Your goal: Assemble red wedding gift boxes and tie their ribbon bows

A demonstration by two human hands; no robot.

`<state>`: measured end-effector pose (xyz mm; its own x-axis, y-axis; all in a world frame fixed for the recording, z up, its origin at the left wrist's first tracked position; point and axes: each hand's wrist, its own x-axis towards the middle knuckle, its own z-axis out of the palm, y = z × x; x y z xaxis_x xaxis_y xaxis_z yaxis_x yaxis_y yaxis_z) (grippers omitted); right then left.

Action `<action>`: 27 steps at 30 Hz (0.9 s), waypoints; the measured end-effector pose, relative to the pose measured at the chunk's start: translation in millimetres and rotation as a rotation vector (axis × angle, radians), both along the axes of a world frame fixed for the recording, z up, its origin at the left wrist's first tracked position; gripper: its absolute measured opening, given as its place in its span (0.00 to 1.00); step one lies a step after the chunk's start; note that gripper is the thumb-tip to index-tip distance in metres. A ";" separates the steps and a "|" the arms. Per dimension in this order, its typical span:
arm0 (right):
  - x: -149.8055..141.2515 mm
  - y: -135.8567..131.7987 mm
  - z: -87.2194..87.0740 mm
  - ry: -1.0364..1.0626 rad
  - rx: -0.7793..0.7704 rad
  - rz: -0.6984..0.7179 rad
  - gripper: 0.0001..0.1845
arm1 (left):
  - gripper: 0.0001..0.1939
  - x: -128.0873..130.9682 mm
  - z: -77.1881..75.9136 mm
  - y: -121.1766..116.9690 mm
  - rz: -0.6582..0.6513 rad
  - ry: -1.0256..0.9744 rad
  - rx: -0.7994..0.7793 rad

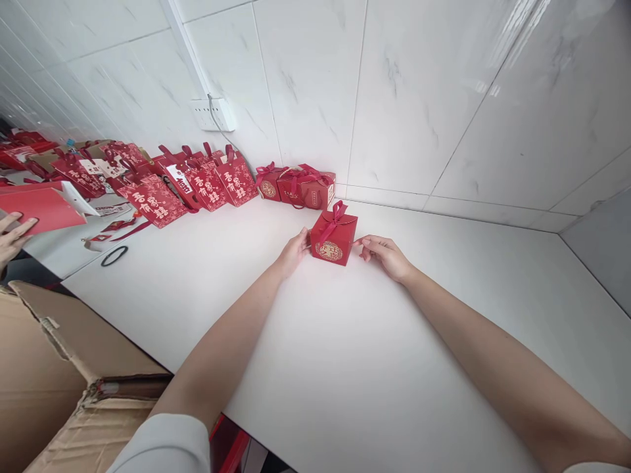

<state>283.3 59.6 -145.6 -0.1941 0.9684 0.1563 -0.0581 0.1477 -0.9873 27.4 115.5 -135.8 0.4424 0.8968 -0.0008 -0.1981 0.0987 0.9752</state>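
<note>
A small red gift box stands upright on the white table, with a dark red ribbon bow on top and a round gold emblem on its front. My left hand is closed against the box's left side, its fingertips partly hidden at the edge. On the other side, my right hand has its index finger stretched to the box's right edge while the other fingers are loosely bent. Nothing shows inside the right hand's grasp.
Several similar red boxes stand by the tiled wall. Farther left are red gift bags and a black ring. Another person's hand holds a red bag. An open cardboard carton is at the lower left.
</note>
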 end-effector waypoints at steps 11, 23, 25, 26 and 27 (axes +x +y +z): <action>-2.2 -11.8 15.1 -0.238 0.065 0.324 0.19 | 0.61 5.1 2.9 -13.5 -0.095 0.148 0.366; -22.7 -13.2 1.8 -0.646 0.527 0.199 0.14 | 0.31 18.3 6.2 -15.9 0.230 0.328 0.432; -21.1 -12.9 1.1 -0.652 0.505 0.185 0.14 | 0.27 16.8 9.4 -15.6 0.269 0.233 0.325; -20.5 -12.9 0.8 -0.652 0.492 0.181 0.14 | 0.26 16.0 10.5 -15.5 0.276 0.200 0.284; -20.1 -12.9 0.5 -0.650 0.480 0.181 0.14 | 0.26 15.4 11.2 -15.6 0.271 0.177 0.255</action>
